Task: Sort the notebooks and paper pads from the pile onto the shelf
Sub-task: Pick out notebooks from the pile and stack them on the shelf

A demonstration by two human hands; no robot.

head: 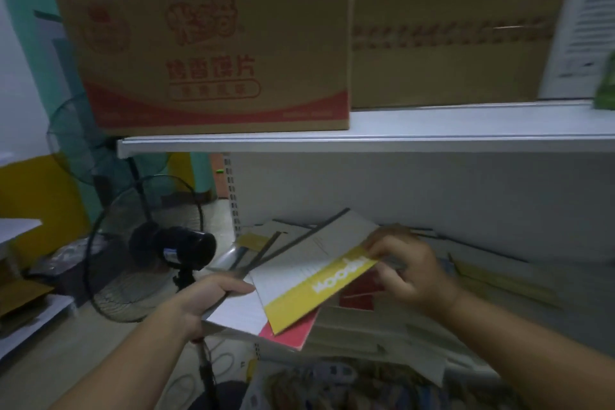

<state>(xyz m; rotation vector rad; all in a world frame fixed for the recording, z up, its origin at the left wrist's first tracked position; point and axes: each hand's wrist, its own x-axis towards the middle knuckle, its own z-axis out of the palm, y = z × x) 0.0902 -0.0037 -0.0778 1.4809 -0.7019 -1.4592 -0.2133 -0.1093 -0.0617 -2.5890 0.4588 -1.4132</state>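
From where I stand, the yellow-banded pad [319,289] is held tilted over the lower shelf [432,190]. The left hand [206,303] has its fingers curled round the pad's left edge, and the right hand [409,270] pinches its far right corner between thumb and fingers. A pink notebook [289,331] pokes out just beneath the pad, seemingly held by nobody, so a quick lift could let it slide to the floor. The loose pile [366,323] behind and below the pad looks ready to shift. A fan [173,250] stands near the pad's left, within reach of a swinging corner.
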